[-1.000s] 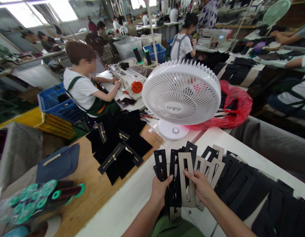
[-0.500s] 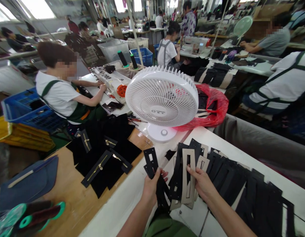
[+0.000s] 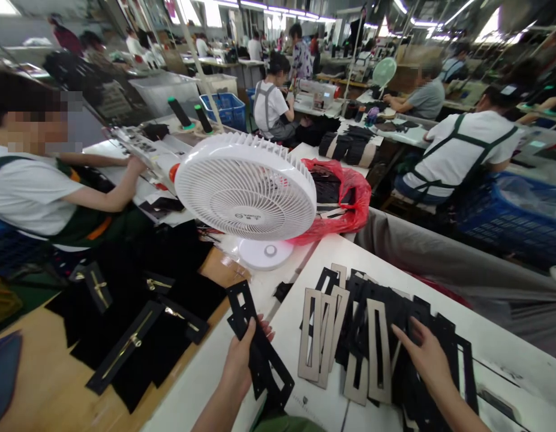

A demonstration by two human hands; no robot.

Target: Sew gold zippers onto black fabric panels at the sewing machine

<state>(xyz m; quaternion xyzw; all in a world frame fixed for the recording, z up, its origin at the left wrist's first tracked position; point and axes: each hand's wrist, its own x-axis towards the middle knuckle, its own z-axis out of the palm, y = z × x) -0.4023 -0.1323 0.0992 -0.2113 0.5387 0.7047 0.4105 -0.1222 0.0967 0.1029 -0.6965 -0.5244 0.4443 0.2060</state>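
My left hand (image 3: 242,357) is closed around a few black slotted strips (image 3: 262,355), which fan apart slightly and have small holes near their ends. My right hand (image 3: 426,354) has its fingers apart and hovers at a heap of black strips (image 3: 397,309) on the white table. Whether its fingertips touch the heap I cannot tell. Just left of that hand, a beige slotted strip (image 3: 373,360) lies on the heap. Between my hands, several more beige strips (image 3: 303,354) overlap in a loose fan, with dark pieces under them.
A white fan (image 3: 246,192) stands beyond my hands, beside a red plastic bag (image 3: 361,204). Black fabric pieces with zips (image 3: 134,342) lie on the wooden board (image 3: 86,411) at left. One co-worker (image 3: 39,192) sits close on the left; others work behind.
My right hand has let go of a beige strip and moved right to the black heap. The beige strips now lie on the table. My left hand still holds black strips; the view has turned right.
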